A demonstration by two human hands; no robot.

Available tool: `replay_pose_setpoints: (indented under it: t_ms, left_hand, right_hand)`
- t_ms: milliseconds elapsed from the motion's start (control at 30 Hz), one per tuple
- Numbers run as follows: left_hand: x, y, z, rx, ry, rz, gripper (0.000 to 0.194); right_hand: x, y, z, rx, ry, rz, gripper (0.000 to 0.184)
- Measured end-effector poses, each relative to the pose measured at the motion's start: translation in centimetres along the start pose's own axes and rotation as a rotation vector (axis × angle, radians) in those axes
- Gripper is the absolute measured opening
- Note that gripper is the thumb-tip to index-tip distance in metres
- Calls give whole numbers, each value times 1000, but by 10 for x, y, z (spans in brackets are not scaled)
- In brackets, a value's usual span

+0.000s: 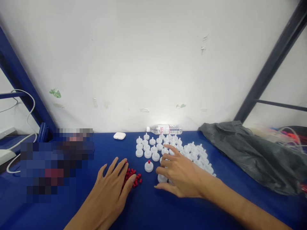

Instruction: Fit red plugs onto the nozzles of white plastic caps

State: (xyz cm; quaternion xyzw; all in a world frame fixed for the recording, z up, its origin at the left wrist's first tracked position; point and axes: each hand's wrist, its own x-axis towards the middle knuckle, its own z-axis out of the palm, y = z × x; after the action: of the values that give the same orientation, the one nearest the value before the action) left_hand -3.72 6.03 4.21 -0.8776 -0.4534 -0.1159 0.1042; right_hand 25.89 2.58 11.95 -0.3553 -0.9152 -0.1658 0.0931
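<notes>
My left hand point(112, 185) lies flat on the blue table point(153, 210), fingers stretched over a small pile of red plugs point(133, 177). My right hand point(178, 174) rests among several white plastic caps point(153, 147), its fingers curled over one white cap point(162, 178) and the index finger stretched toward the rows. One white cap with a red tip point(149, 166) stands upright between the two hands.
A clear water bottle point(164, 129) lies on its side against the white wall. A white earbud case point(119, 135) sits to its left. A dark grey plastic bag point(254, 153) covers the table's right side. A blurred patch hides objects at the left.
</notes>
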Motion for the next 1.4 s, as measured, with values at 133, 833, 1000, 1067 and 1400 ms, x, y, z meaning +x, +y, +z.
replay_pose_setpoints:
  t_ms: [133, 833, 1000, 1067, 1400]
  left_hand:
    - [-4, -3, 2, 52, 66, 44, 62]
    - [-15, -37, 5, 66, 185, 137, 60]
    - [-8, -51, -10, -148, 46, -169, 57]
    - [-4, -56, -17, -210, 16, -239, 57]
    - [5, -92, -25, -225, -33, -188, 38]
  right_hand:
    - [-1, 1, 3, 48, -32, -44, 21]
    - [2, -9, 6, 115, 58, -122, 15]
    - [2, -10, 5, 129, 26, -116, 16]
    - [2, -10, 4, 129, 20, -116, 18]
    - [1, -11, 5, 146, 85, -146, 22]
